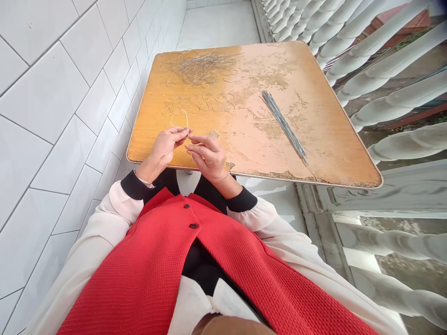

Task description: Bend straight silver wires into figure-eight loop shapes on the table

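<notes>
Above the near edge of the wooden table, my left hand pinches a thin pale wire between thumb and fingers. The wire curves up into an open loop beyond my fingertips. My right hand is closed close beside it, its thumb and fingertips together on the lower part of the wire. Just past the loop lies a row of wires bent into figure-eight shapes. Farther back is a tangled heap of bent wires.
A bundle of straight grey wires lies slanted on the right half of the table. White tiled wall runs along the left, and a white baluster railing along the right. The table's surface is worn, its near edge chipped.
</notes>
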{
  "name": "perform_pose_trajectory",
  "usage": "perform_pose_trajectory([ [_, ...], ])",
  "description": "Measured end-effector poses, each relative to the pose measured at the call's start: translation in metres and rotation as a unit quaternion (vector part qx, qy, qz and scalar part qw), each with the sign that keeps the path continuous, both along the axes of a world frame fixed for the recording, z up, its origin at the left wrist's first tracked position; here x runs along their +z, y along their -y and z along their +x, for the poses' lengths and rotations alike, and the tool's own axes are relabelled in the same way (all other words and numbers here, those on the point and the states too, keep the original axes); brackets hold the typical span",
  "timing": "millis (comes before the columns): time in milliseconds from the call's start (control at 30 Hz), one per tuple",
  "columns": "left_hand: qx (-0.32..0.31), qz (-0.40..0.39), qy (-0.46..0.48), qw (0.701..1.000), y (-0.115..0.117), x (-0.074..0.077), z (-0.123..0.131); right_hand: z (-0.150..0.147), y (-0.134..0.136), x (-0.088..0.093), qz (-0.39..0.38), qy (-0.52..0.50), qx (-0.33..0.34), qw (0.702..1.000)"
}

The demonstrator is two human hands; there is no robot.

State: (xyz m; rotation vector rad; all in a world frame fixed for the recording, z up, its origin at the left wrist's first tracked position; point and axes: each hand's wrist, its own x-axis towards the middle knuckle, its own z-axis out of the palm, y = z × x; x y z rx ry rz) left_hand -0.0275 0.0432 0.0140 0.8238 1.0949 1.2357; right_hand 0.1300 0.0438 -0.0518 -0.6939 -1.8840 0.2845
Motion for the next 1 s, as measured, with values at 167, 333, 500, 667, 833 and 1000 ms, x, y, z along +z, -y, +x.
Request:
perform_pose_trajectory([
  [167, 0.005, 0.005, 0.054, 0.998, 0.003, 0.002, 0.001, -0.006, 0.007, 0.007, -0.022, -0.104, 0.028, 0.994],
  [333, -0.002, 0.016, 0.049, 0.999, 0.001, -0.003, 0.000, -0.006, 0.006, 0.015, -0.087, -0.157, 0.051, 0.982],
  [500, -0.018, 0.037, 0.017, 0.999, -0.001, -0.011, -0.001, -0.003, -0.001, 0.023, -0.119, -0.117, 0.015, 0.986],
  [667, -0.057, 0.086, -0.020, 0.994, -0.001, -0.017, -0.002, -0.007, -0.004, 0.027, -0.233, -0.195, 0.035, 0.952],
  [833, -0.092, 0.114, -0.060, 0.987, 0.000, -0.015, -0.005, -0.004, -0.005, 0.030, -0.288, -0.197, 0.023, 0.937],
  [1000, -0.109, 0.099, -0.079, 0.986, 0.001, -0.008, -0.008, 0.002, -0.006, 0.029, -0.221, -0.096, -0.067, 0.968],
])
